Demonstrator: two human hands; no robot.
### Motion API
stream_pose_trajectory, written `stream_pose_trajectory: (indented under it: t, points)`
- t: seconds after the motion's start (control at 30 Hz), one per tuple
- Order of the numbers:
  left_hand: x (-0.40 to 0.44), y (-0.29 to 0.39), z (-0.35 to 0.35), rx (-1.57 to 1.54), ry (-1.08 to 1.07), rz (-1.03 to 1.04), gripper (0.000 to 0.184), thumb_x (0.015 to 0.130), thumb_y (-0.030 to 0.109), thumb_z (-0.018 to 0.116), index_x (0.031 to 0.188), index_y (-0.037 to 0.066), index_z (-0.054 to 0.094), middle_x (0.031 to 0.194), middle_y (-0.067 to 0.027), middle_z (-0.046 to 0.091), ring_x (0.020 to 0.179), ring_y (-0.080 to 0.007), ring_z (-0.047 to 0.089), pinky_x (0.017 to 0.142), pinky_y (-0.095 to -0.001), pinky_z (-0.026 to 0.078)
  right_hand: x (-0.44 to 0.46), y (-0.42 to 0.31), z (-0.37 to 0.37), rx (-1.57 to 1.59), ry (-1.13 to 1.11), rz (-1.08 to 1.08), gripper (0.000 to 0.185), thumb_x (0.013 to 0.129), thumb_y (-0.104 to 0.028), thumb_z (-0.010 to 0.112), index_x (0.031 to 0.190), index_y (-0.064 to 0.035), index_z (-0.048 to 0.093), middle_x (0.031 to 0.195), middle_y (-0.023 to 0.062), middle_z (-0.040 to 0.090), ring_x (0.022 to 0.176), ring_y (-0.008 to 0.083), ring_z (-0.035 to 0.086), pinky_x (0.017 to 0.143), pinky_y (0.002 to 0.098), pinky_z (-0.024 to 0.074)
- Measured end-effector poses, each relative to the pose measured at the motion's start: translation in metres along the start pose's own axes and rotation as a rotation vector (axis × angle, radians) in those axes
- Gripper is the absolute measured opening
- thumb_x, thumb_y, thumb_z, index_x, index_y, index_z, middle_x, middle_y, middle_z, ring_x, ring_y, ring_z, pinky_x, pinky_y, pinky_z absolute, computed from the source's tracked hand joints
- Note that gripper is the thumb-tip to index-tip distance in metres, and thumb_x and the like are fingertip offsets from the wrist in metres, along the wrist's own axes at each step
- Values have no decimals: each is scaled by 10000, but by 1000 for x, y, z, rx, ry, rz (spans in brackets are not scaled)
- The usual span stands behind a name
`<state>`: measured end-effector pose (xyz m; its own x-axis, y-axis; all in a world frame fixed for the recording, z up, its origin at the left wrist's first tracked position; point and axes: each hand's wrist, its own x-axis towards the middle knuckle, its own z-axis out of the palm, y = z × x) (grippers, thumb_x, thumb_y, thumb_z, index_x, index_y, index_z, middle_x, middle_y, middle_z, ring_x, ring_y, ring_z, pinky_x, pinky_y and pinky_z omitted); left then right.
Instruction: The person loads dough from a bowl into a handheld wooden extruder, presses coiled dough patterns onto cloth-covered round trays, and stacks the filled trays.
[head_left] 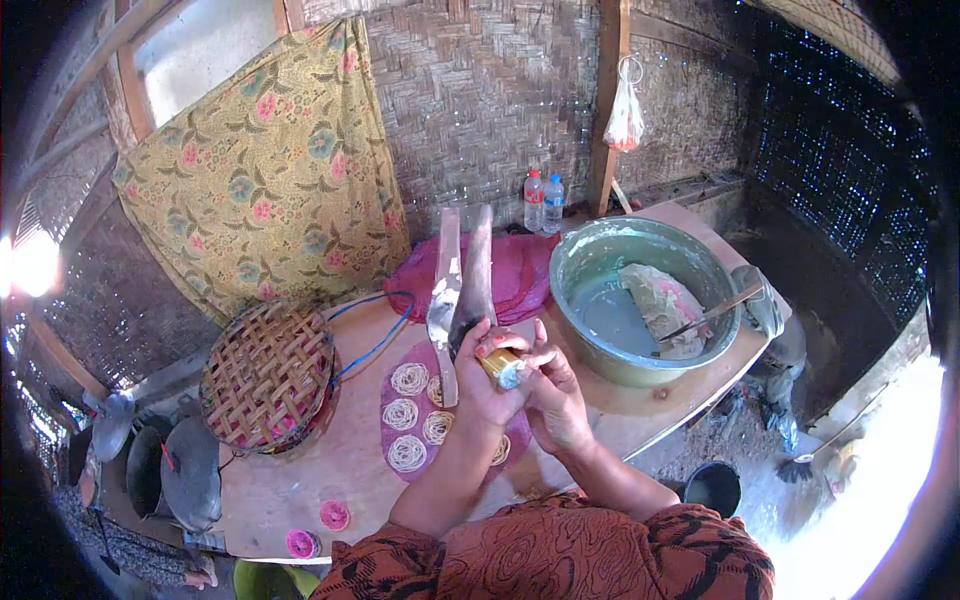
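Both of my hands are together at a hand press with two long wooden arms (478,262) and a brass-coloured cylinder (497,366). My left hand (482,388) wraps round the cylinder. Pale stuff shows at the cylinder's near end. Against that end are the bent fingers of my right hand (558,405); whatever they pinch is hidden. Below the press, several round nests of pale strands (406,453) lie on a purple mesh sheet (420,362), partly covered by my left forearm.
A large green basin (640,375) on the table's right holds a dough-like lump (662,310) and a long-handled tool. Behind the press lies pink mesh (520,280). At left stands a woven basket (268,375); two pink round items (335,515) sit near the front edge.
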<state>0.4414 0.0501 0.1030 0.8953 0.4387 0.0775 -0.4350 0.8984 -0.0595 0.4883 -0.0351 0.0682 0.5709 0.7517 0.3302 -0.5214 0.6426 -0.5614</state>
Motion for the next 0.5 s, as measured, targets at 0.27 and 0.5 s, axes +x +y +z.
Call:
stream_pose_trajectory:
  t: [0.27, 0.5]
  points:
    - [-2, 3, -1, 185, 108, -48, 309, 864, 143, 538, 569, 119, 449, 480, 43, 436, 611, -134, 569, 1029, -428, 331, -23, -70, -31, -24, 102, 313, 96, 830, -77, 597, 901, -78, 533, 995, 39, 545, 882, 163, 526, 828, 309, 424]
    - [-34, 65, -60, 882, 190, -21, 36, 830, 34, 560, 806, 55, 575, 503, 24, 413, 505, -147, 494, 935, -413, 455, -128, -186, -162, -505, 358, 255, 200, 741, -215, 594, 814, -33, 634, 724, 107, 610, 613, 220, 594, 672, 360, 478]
